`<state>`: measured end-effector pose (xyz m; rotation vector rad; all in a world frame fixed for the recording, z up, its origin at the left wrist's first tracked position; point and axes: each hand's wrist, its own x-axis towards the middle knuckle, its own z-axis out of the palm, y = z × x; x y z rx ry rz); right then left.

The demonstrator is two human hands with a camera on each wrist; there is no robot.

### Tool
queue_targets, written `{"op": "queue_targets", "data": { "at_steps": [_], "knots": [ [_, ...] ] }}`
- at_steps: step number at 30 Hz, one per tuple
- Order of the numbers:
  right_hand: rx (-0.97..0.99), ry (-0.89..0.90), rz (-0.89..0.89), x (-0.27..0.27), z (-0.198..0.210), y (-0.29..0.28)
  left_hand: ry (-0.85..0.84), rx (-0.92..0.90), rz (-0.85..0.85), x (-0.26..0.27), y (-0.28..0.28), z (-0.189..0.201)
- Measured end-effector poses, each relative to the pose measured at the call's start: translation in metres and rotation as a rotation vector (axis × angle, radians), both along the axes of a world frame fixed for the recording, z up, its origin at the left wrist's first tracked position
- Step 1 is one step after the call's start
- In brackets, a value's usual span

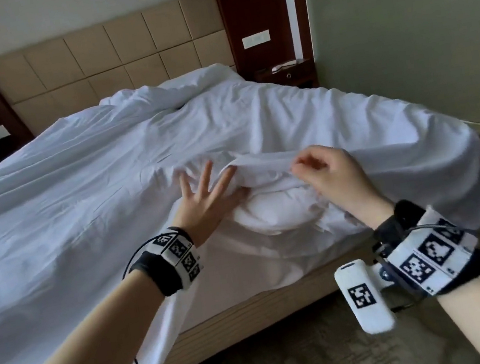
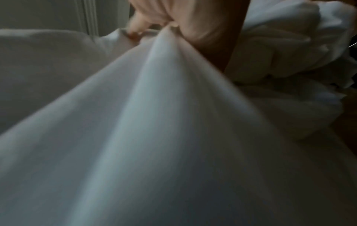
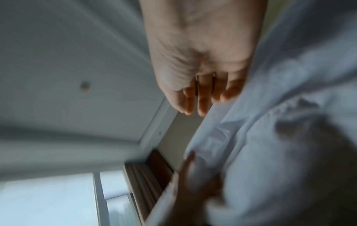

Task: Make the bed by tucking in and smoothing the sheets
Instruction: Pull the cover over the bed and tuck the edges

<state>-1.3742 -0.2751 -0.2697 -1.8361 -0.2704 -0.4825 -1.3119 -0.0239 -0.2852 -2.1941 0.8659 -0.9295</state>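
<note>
Between our two hands the white sheet lifts up; our left hand spreads flat, fingers wide, touching it, and our right hand pinches its edge.

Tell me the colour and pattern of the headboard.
Tan, in a grid of square padded panels: the headboard shows best in the head view.

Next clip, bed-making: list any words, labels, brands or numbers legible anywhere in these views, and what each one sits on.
No readable text in any view.
Left wristband: black-and-white square marker codes, no letters or digits.
Right wristband: the same kind of marker codes, no words.
White clip-on device at the right wrist: one marker code, no text.
Wall switch plate: too small and blurred to read.
Both wrist views: blurred, no text.
</note>
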Motion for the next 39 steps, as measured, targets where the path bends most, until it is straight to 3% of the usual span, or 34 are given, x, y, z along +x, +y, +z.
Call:
{"op": "queue_targets", "data": {
  "at_steps": [2,3,5,7,10,13,15,19,22,24,26,29,31,32,35,39],
  "knots": [
    [-0.533,-0.288,-0.147,0.011,-0.004,0.007,-0.057,0.094,-0.183,0.006,0.007,0.002],
    [-0.716,-0.342,-0.164,0.018,-0.008,0.010,-0.084,0.126,-0.251,0.006,0.010,0.008],
    [-0.922,-0.229,-0.171,0.026,-0.012,0.017,-0.127,0.175,-0.379,0.008,0.022,0.021],
    [-0.888,-0.156,-0.201,0.031,-0.010,0.020,-0.260,0.301,-0.438,0.011,0.037,0.031],
    [-0.691,-0.355,-0.299,0.038,-0.003,0.018,-0.409,0.620,-0.521,0.013,0.049,0.032],
    [-0.568,-0.416,-0.302,0.044,0.012,0.016,-0.251,0.836,-0.485,0.008,0.038,0.031],
    [-0.536,-0.419,-0.303,0.049,0.022,0.012,-0.135,0.810,-0.421,0.004,0.029,0.047],
    [-0.509,-0.476,-0.333,0.058,0.035,0.004,-0.087,0.606,-0.307,0.002,0.029,0.087],
    [-0.609,-0.451,-0.329,0.066,0.036,0.005,-0.031,0.480,0.024,0.005,0.035,0.105],
    [-0.689,-0.406,-0.288,0.068,0.029,0.007,0.000,0.448,0.227,0.005,0.034,0.100],
    [-0.739,-0.343,-0.235,0.069,0.018,0.005,0.084,0.417,0.296,0.005,0.035,0.087],
    [-0.839,-0.190,-0.109,0.067,0.001,-0.002,0.071,0.317,0.378,0.014,0.030,0.077],
    [-0.881,-0.152,-0.067,0.063,-0.007,-0.003,0.005,0.312,0.365,0.025,0.029,0.075],
    [-0.878,-0.169,-0.084,0.061,-0.010,-0.003,0.083,0.353,0.373,0.023,0.024,0.080],
    [-0.801,-0.240,-0.209,0.061,-0.016,-0.007,0.101,0.594,0.377,0.019,0.013,0.071],
    [-0.547,-0.344,-0.322,0.060,-0.010,-0.018,0.080,0.823,0.005,0.023,0.009,0.056]
  ]
}}
